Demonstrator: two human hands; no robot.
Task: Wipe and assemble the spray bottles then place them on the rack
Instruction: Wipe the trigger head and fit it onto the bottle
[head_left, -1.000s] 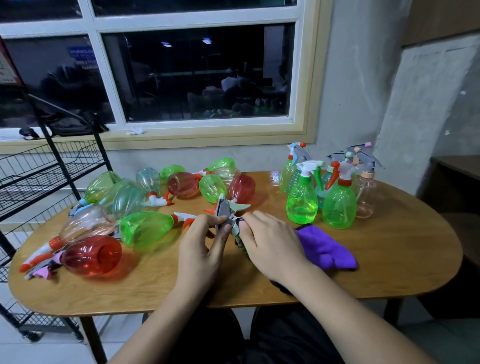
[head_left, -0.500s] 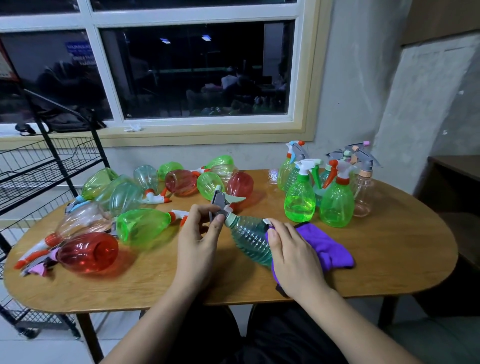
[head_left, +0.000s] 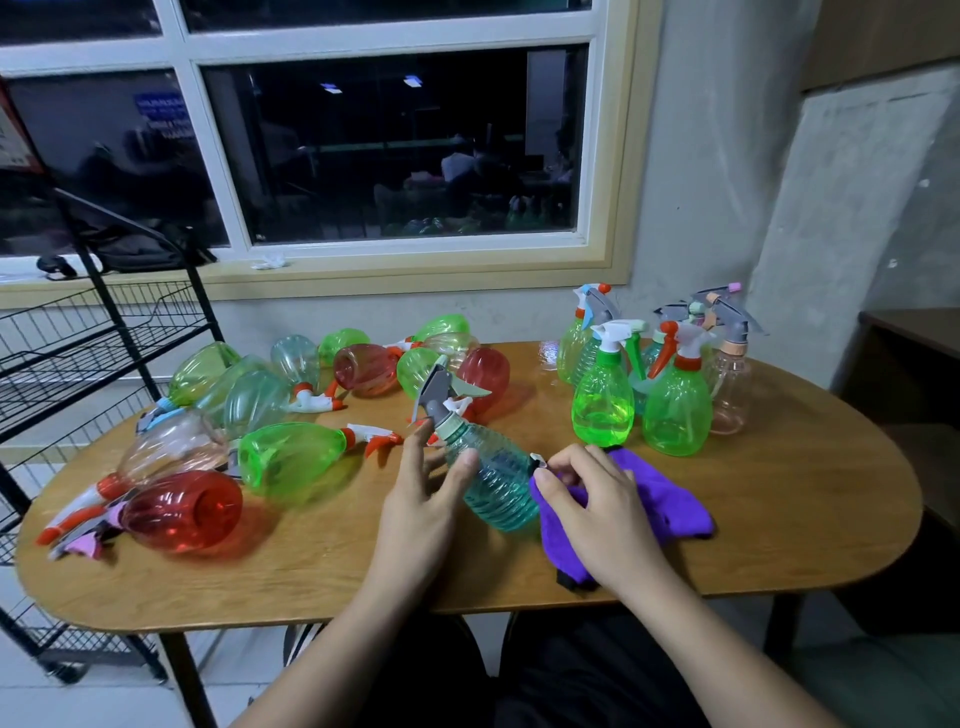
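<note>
Left hand (head_left: 421, 499) now round bottle (head_left: 496, 483); right hand (head_left: 592, 509), cloth (head_left: 670, 504)

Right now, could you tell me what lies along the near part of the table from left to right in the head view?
The red bottle lying on its side → green bottle lying on its side → left hand → teal bottle it holds → right hand gripping the purple cloth.
</note>
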